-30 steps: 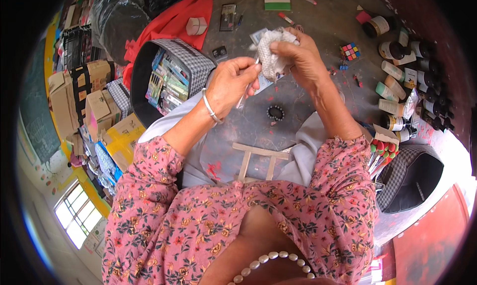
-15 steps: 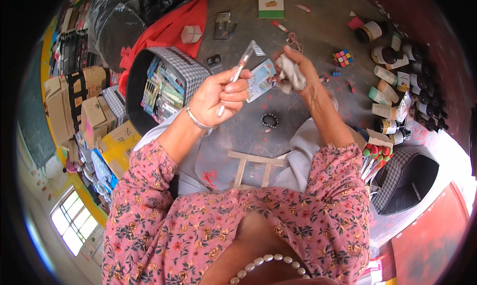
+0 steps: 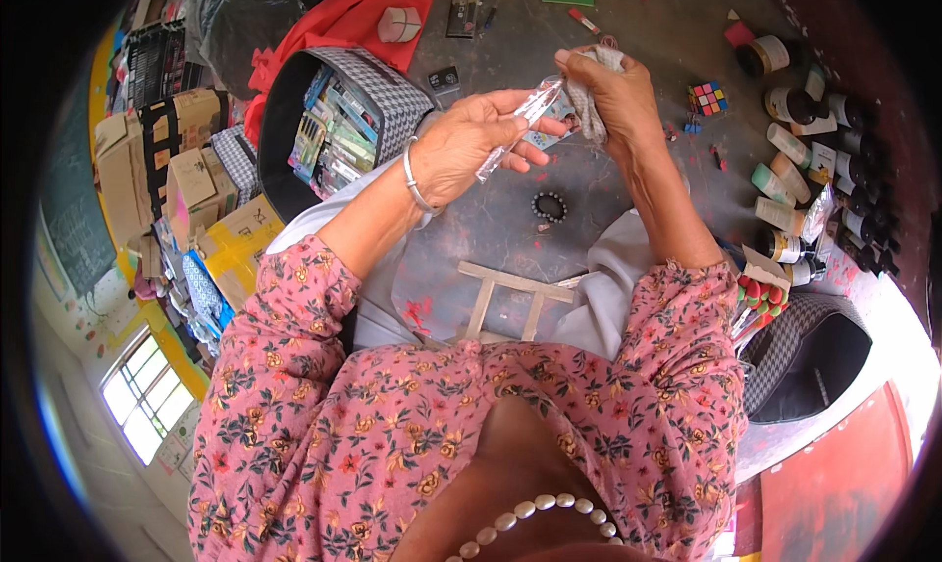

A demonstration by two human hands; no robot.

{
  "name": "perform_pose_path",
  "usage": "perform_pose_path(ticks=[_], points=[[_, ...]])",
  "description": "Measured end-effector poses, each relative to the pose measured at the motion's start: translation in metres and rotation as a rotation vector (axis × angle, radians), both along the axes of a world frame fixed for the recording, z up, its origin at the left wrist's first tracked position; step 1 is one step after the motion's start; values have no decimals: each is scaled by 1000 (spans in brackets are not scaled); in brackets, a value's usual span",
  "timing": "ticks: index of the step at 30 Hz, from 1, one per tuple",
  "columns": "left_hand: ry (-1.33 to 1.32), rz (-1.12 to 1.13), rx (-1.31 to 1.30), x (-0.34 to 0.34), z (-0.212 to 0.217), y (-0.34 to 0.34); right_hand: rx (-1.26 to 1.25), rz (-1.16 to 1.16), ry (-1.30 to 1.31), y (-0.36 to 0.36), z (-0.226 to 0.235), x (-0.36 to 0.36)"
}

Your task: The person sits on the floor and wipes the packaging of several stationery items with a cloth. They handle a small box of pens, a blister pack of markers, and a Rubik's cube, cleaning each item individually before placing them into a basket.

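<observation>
1. Nearest the camera, a pearl necklace (image 3: 535,523) lies at six o'clock, with pink floral sleeves (image 3: 324,385) spreading to both sides.
2. Just beyond, a small wooden frame (image 3: 510,297) rests on the grey floor (image 3: 491,219) between the forearms.
3. A dark bead bracelet (image 3: 549,206) lies on the floor a little further out, under the raised hands.
4. Now the left hand (image 3: 466,150), silver bangle at the wrist: its fingers curl around a thin clear plastic sleeve (image 3: 515,126), pinching it near the lower end. The sleeve slants up toward one o'clock.
5. The right hand (image 3: 613,96) is clenched on a crumpled grey cloth (image 3: 589,101), which presses against the sleeve's upper tip. A small printed card (image 3: 559,130) shows just beneath, between the two hands; who holds it, I cannot tell.
6. At ten o'clock, a checked bag (image 3: 388,81) stands open, packed with small boxes.
7. At two o'clock, a colour cube puzzle (image 3: 708,98) sits on the floor, well apart from the hands.
8. Further right, around three o'clock, rows of small bottles (image 3: 805,160) line the edge.
9. Far out at twelve, a red cloth (image 3: 363,13) lies behind the bag.
</observation>
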State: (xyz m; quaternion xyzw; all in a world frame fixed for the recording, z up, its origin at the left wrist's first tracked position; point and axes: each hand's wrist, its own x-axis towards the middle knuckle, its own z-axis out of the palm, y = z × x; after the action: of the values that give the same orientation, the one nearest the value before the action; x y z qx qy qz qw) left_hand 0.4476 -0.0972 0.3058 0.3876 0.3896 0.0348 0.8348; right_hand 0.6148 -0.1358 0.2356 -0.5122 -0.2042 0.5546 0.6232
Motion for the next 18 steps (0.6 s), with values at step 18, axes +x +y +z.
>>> perform_pose_path(ticks=[18], points=[[9, 805, -412, -2, 8, 1, 447, 196, -390, -19, 41, -84]])
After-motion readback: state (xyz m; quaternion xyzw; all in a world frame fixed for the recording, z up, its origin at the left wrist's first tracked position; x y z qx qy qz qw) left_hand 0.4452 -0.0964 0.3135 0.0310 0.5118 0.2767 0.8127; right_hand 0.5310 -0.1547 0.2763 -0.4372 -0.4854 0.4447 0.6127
